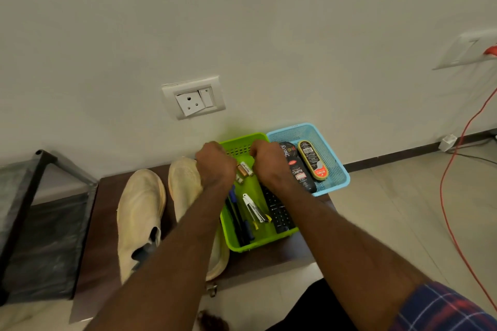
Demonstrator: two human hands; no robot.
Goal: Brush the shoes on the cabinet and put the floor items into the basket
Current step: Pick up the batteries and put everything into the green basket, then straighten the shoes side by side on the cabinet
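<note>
Two cream shoes (141,212) lie side by side on the brown cabinet (107,223), heels at its front edge. Left hand (215,162) and right hand (266,160), both curled, meet over the green basket (255,243); any grasp cannot be told. One blue basket (333,169) overhangs the right edge.

Both bare forearms reach forward from the lower edge of the view, the left one running up toward one o'clock and the right one toward eleven o'clock, so the wrists draw near each other at the far end. The left hand (215,161) and the right hand (266,160) sit side by side, close but apart, backs turned up and knuckles bent, with the fingers curled down and away out of sight, so what they grip cannot be told. A plaid sleeve (441,309) covers the right upper arm at five o'clock.
</note>
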